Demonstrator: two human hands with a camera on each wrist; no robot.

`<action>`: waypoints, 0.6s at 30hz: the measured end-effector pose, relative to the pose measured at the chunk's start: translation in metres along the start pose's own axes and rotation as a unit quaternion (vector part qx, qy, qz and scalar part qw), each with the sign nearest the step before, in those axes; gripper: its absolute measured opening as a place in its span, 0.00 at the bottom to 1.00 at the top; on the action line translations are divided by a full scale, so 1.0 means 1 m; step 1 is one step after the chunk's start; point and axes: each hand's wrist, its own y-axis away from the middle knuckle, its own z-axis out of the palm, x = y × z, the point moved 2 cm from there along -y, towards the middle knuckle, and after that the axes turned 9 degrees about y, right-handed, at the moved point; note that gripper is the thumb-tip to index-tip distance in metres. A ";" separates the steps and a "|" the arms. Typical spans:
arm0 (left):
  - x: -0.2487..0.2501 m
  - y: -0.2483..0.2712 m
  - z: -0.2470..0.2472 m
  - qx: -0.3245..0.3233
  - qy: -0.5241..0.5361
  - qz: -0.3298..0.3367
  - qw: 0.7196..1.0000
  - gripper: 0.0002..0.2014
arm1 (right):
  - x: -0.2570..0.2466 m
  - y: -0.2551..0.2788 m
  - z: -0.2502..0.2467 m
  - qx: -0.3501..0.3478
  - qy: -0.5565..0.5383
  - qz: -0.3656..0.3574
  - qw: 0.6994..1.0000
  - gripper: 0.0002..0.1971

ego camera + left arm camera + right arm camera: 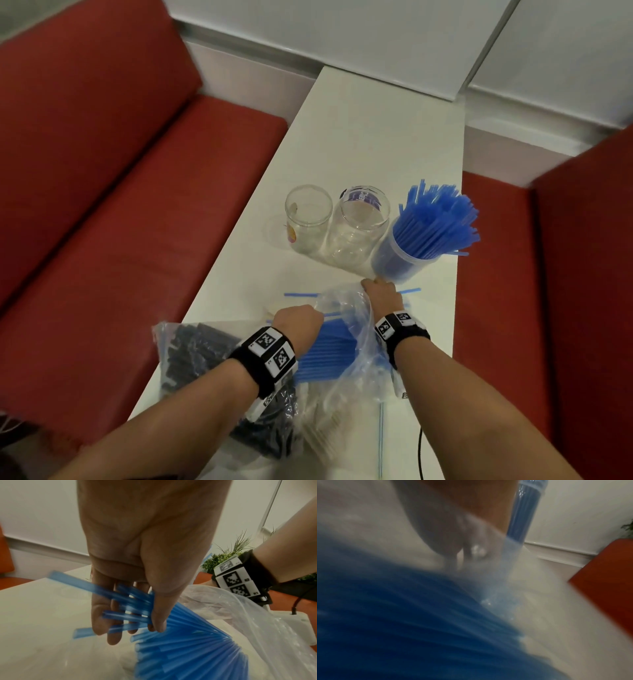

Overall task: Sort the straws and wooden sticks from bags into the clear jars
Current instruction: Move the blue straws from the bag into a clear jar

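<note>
Your left hand [137, 574] has its fingers [101, 615] and thumb curled round a fanned bunch of blue straws [171, 649], drawing them out of the clear bag [346, 308] that lies at 6 o'clock on the table [359, 137]. Your right hand [382, 294] pinches the bag's mouth at its far edge, just beside the base of the jar of blue straws [407, 253]; that grip seems meant to keep the opening wide and the plastic still while the straws slide free.

The filled jar stands at 2 o'clock from your hands, with the straws leaning away to the right. Two empty clear jars [335, 226] stand in a row to its left at 12 o'clock, touching or nearly so, likely waiting for the other kinds. A bag of dark straws [191, 359] lies at 8 o'clock under your left forearm. A couple of loose blue straws [298, 294] lie on the table beyond the bag.

The right wrist view is badly blurred and veiled by plastic, so your right fingers are hard to read there; they look closed on the film, though I cannot be sure which of them do the pinching. The pale contents of a third bag at 6 o'clock may be the wooden sticks, but they are too indistinct to tell. The nearest bags are cut off at the lower edge of the head view.
</note>
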 end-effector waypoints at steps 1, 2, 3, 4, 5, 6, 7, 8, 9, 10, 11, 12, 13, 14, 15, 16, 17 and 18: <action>-0.001 -0.001 0.000 0.007 0.000 0.004 1.000 0.10 | -0.002 -0.002 0.000 -0.002 -0.005 0.006 1.000 0.19; -0.003 -0.002 0.000 0.016 0.004 0.008 1.000 0.10 | -0.004 -0.004 -0.001 -0.005 -0.009 0.005 1.000 0.18; -0.004 -0.002 0.000 0.023 0.009 0.011 1.000 0.10 | -0.006 -0.006 -0.002 -0.009 -0.012 -0.002 1.000 0.18; -0.005 -0.002 0.000 0.026 0.014 0.011 1.000 0.11 | -0.009 -0.008 -0.003 -0.014 -0.013 -0.013 1.000 0.17; -0.007 -0.003 0.000 0.026 0.016 0.010 0.999 0.10 | -0.010 -0.010 -0.003 -0.020 -0.012 -0.025 0.999 0.17; -0.008 -0.003 0.002 0.025 0.020 0.010 0.999 0.10 | -0.012 -0.011 -0.004 -0.026 -0.011 -0.035 0.999 0.17; -0.009 -0.004 0.003 0.023 0.024 0.011 0.999 0.10 | -0.012 -0.011 -0.004 -0.034 -0.009 -0.043 0.998 0.18; -0.010 -0.003 0.004 0.019 0.027 0.011 0.999 0.10 | -0.013 -0.011 -0.004 -0.041 -0.006 -0.050 0.998 0.19; -0.010 -0.003 0.006 0.016 0.027 0.011 0.999 0.10 | -0.013 -0.011 -0.003 -0.045 -0.002 -0.054 0.998 0.20; -0.011 -0.002 0.006 0.014 0.027 0.012 0.999 0.09 | -0.013 -0.011 -0.001 -0.045 0.001 -0.052 0.998 0.20; -0.011 -0.002 0.007 0.014 0.026 0.012 0.999 0.10 | -0.012 -0.011 0.000 -0.040 0.001 -0.045 0.998 0.19; -0.010 -0.001 0.007 0.015 0.026 0.013 0.999 0.10 | -0.011 -0.010 0.001 -0.031 0.002 -0.035 0.999 0.18; -0.010 0.000 0.007 0.015 0.027 0.012 0.999 0.10 | -0.010 -0.010 0.002 -0.021 0.008 -0.028 0.999 0.17; -0.010 0.001 0.007 0.015 0.028 0.012 0.999 0.10 | -0.009 -0.009 0.004 -0.014 0.019 -0.028 0.999 0.16; -0.010 0.003 0.007 0.015 0.030 0.010 0.999 0.10 | -0.009 -0.008 0.006 -0.013 0.029 -0.032 0.999 0.16; -0.010 0.004 0.007 0.018 0.032 0.009 0.999 0.10 | -0.008 -0.007 0.008 -0.015 0.034 -0.035 0.999 0.16; -0.009 0.005 0.007 0.022 0.034 0.008 0.999 0.09 | -0.008 -0.005 0.010 -0.018 0.038 -0.035 0.999 0.17; -0.009 0.005 0.006 0.025 0.034 0.008 0.999 0.09 | -0.007 -0.004 0.011 -0.019 0.045 -0.033 0.998 0.18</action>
